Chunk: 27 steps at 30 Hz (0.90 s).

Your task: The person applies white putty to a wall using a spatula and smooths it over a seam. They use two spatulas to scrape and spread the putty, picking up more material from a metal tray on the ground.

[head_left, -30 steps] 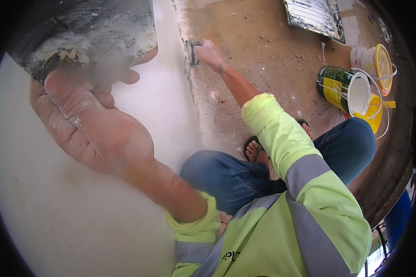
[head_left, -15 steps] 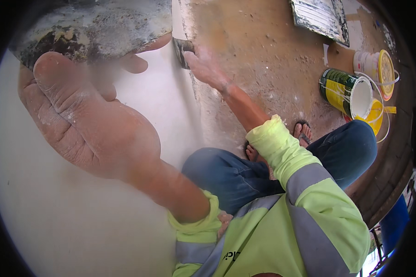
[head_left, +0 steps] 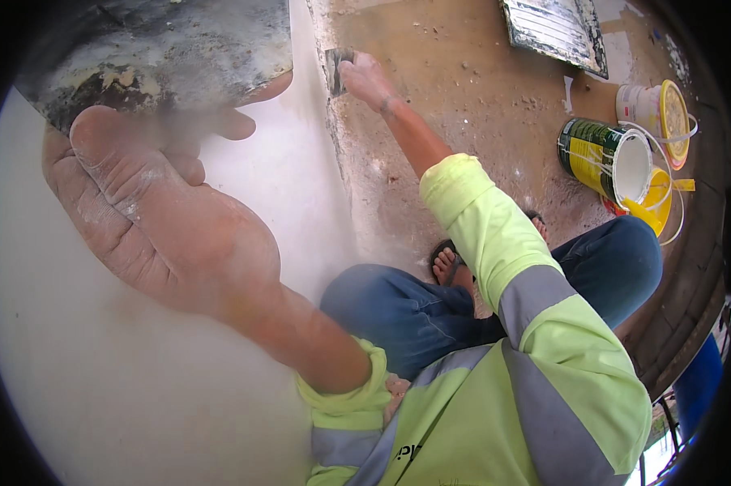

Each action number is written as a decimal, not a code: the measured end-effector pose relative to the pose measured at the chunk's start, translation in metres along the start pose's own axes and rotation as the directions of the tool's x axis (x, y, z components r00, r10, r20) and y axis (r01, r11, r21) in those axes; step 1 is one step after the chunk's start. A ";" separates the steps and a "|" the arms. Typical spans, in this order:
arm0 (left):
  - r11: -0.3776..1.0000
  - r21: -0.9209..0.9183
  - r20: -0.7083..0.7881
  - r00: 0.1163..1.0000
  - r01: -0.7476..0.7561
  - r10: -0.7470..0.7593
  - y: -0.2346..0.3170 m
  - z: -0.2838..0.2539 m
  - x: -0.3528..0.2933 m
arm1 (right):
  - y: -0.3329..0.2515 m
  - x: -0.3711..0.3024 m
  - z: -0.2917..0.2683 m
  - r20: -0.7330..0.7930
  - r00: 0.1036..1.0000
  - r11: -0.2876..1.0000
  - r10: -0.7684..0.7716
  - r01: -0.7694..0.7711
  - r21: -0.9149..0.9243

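Hawk [head_left: 163,57]: flat grey board smeared with dried and wet filler, yellowish crust along its near edge, held up close to the camera so it blurs. Left hand [head_left: 151,219] sits under it, palm dusty white, fingers curled up against the underside, thumb stretched along the near edge; grip closed on the hawk. Scraper [head_left: 335,69]: small dark blade, putty-stained, pinched by the right hand [head_left: 369,81], fingers pressed together on it, blade flat against the wall edge, far ahead of the left hand. Wall [head_left: 122,389]: smooth white skim, fills everything below and right of the left hand, ends at a rough vertical edge by the scraper. Floor [head_left: 463,73]: bare brown concrete, dusty, white splashes, beyond the right hand. Right of that arm: open paint can [head_left: 604,158] green-yellow outside, white inside, a yellow lid [head_left: 673,113] on a white tub just behind it, a dirty tray [head_left: 556,32] farther off. Person squats, jeans, sandal, hi-vis sleeves.
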<state>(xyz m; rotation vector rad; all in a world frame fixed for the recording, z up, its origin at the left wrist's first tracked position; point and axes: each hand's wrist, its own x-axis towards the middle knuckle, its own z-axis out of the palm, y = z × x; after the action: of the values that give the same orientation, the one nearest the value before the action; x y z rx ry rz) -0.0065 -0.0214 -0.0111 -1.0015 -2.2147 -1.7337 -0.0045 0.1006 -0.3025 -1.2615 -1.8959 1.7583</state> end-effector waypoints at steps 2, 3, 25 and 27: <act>1.000 -0.004 -0.017 1.000 0.003 -0.003 -0.001 0.005 0.000 | 0.014 0.027 0.012 0.015 1.000 0.998 0.004 -0.003 -0.070; 1.000 -0.005 -0.016 1.000 0.004 -0.004 -0.002 0.007 -0.001 | 0.018 0.036 0.016 0.039 0.999 0.997 0.039 -0.036 -0.064; 0.998 -0.023 -0.075 0.995 0.057 -0.058 -0.001 -0.006 0.004 | -0.024 -0.121 -0.060 0.396 0.826 0.857 -0.402 0.187 0.479; 0.999 -0.040 -0.050 0.998 0.032 -0.034 -0.005 -0.006 0.002 | -0.009 -0.111 -0.082 0.426 0.866 0.945 -0.263 0.141 0.295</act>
<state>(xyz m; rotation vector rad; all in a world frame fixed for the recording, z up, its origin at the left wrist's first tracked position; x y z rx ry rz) -0.0128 -0.0267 -0.0118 -0.9240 -2.1867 -1.8024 0.1139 0.0768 -0.2358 -0.5552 -1.8561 2.2365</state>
